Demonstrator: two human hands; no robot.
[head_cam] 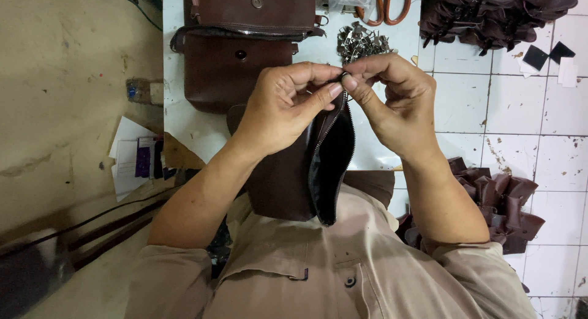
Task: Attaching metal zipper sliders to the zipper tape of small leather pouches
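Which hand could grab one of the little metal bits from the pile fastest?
Probably the right hand. The metal pile lies just beyond its fingers, while the left hand sits farther over, pinching the pouch by its zipper end.

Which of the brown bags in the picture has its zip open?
The bag held up in both hands: its zip gapes, showing black lining. The bag on the table behind has its zip closed.

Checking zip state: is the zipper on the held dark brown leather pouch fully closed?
No, the dark brown leather pouch gapes open along its zipper, showing black lining.
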